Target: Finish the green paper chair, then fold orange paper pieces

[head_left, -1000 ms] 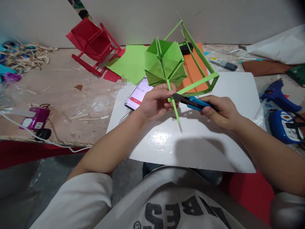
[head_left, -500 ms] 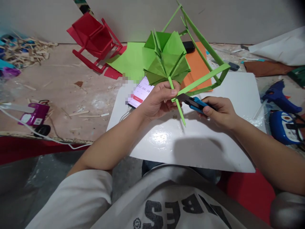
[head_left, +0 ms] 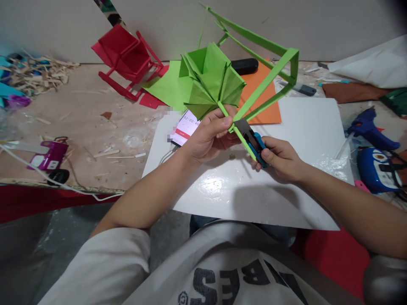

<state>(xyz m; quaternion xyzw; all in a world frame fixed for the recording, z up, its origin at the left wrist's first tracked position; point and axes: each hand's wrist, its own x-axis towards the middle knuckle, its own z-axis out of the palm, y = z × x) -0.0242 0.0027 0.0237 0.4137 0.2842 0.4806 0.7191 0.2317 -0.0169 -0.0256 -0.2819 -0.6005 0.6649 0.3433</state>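
My left hand (head_left: pixel 209 137) pinches the thin stem of a green folded-paper umbrella (head_left: pixel 208 82), held up over a white board (head_left: pixel 305 127). A frame of green paper strips (head_left: pixel 271 74) is joined to the stem and juts up to the right. My right hand (head_left: pixel 281 159) grips a blue utility knife (head_left: pixel 254 144), whose blade lies against the stem just below my left thumb. The stem's free end (head_left: pixel 249 150) runs down alongside the knife.
A phone (head_left: pixel 187 127) showing a timer lies under the umbrella. Orange paper (head_left: pixel 262 99), green paper (head_left: pixel 165 84) and a red paper rocking chair (head_left: pixel 127 57) sit behind. A blue glue gun (head_left: pixel 370 127) is at the right, wood scraps (head_left: pixel 34 74) at the left.
The umbrella and frame have tilted left and turned. My right hand swung the knife from lying sideways to pointing up along the stem, closer to my left hand.
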